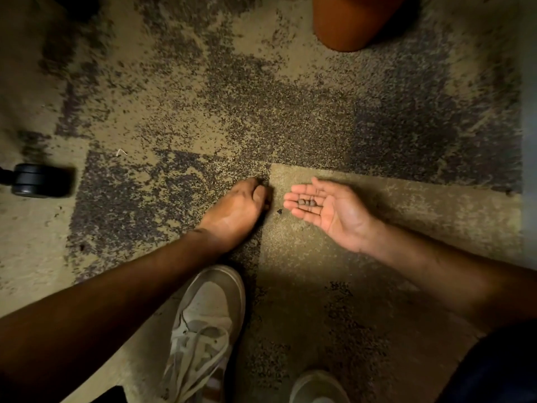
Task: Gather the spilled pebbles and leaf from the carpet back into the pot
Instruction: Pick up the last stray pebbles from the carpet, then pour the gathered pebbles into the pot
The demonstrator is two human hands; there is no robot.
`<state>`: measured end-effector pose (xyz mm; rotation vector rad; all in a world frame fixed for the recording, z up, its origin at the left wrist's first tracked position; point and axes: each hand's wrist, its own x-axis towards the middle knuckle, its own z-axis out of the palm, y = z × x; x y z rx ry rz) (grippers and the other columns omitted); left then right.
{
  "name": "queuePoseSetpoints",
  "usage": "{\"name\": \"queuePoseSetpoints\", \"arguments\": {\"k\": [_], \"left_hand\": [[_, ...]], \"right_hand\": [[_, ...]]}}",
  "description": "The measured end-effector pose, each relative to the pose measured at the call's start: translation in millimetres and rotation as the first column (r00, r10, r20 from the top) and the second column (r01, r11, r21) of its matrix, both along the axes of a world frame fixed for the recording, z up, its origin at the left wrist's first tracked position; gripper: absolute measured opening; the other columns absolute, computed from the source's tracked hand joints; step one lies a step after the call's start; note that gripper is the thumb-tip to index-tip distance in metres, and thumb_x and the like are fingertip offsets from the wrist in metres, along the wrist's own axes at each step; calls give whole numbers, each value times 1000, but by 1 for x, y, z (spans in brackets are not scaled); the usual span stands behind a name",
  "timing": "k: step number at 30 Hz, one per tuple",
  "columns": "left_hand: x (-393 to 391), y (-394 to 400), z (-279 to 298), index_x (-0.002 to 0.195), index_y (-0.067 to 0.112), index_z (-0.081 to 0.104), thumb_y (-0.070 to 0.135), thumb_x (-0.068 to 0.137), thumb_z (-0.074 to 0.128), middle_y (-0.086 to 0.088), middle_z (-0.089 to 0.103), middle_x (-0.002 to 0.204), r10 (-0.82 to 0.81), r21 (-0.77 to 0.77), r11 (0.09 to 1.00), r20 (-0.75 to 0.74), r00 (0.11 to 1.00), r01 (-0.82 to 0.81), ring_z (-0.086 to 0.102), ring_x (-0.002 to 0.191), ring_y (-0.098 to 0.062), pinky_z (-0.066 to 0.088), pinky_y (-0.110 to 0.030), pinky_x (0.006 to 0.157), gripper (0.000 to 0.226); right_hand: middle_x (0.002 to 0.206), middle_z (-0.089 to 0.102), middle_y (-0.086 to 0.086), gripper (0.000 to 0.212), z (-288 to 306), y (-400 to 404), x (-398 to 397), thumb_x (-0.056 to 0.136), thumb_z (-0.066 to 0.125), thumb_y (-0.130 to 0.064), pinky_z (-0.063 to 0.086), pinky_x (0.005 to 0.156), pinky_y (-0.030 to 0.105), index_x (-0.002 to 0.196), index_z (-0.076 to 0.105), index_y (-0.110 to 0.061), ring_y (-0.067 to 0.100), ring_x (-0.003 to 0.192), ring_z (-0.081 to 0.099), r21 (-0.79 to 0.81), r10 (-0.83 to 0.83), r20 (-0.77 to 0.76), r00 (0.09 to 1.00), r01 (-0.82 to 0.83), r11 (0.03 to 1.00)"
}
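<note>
My right hand [328,210] lies palm up just above the carpet, cupping three small dark pebbles [306,202] on its fingers. My left hand [235,210] is pressed down on the carpet to its left, knuckles up. Its fingertips are pinched together around a small dark pebble [266,205], which is mostly hidden. One loose dark pebble [279,211] lies on the carpet between the two hands. The terracotta pot [348,24] stands at the top edge, well beyond both hands; only its lower wall shows.
A black chair caster [40,180] sits on the carpet at the far left. My two pale sneakers [209,324] [318,386] are planted near the bottom edge. A tiny white scrap [122,152] lies on the mottled beige and dark carpet [261,112].
</note>
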<state>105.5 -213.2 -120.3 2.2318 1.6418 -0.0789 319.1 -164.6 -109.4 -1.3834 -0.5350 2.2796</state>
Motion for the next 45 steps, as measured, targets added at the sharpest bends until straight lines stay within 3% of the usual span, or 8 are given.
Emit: {"name": "queuePoseSetpoints", "arguments": {"k": [7,10,15,21,34,39,42,45], "left_hand": [[-12,22,13,120,5,58,20,103,50,-12,60,114,258,-51,966,104,961,-253,62,91,-25,58,-33,78,24],[-16,40,21,104,13,63,16,98,60,-1,65,98,450,-186,891,240,860,-414,65,75,-7,53,-12,58,7],[-17,42,22,116,4,68,15,96,66,-13,75,90,897,-783,405,439,43,-472,72,64,-21,52,-28,47,23],[27,72,45,92,3,71,5,96,61,-6,68,69,841,-903,399,429,-331,-159,58,54,-9,50,-16,47,11],[90,250,186,76,3,59,0,96,60,-3,62,54,711,-817,517,575,-404,-254,55,39,-5,45,-13,40,20],[86,299,218,76,7,58,11,99,59,-1,60,44,748,-803,504,590,-306,-318,54,34,-5,42,-15,34,23],[82,315,223,72,13,46,14,104,42,7,49,33,802,-776,536,591,-87,-331,47,32,-4,40,-14,35,32],[80,325,221,75,11,53,7,102,46,4,53,35,829,-788,507,557,-55,-349,52,42,-5,39,-9,36,28]], "right_hand": [[120,71,24,49,4,4,2,104,45,-38,59,90,34,124,63,3,29,107,71,-35,-39,-16,999,38,999],[118,72,23,47,8,7,14,104,46,-38,59,92,34,121,65,2,28,105,72,-37,-106,-32,994,105,994],[113,74,20,44,9,10,17,101,51,-35,57,94,35,119,66,1,26,103,72,-102,-175,-40,984,170,980],[113,74,19,41,37,41,20,100,52,-32,59,90,33,120,66,2,26,104,72,-138,-387,-59,920,376,916],[124,59,30,53,191,170,21,108,39,-31,44,114,42,139,47,12,40,131,55,66,-621,-195,759,642,764],[144,48,28,47,231,222,13,110,33,-25,40,117,41,135,49,11,37,136,50,114,-711,-169,683,730,674],[119,57,24,32,237,247,6,108,34,-14,38,118,40,84,49,0,33,112,58,105,-769,-137,624,781,615],[82,45,10,28,237,264,1,105,38,-13,41,112,38,79,45,-8,22,71,44,-12,-831,-213,514,849,528]]}}
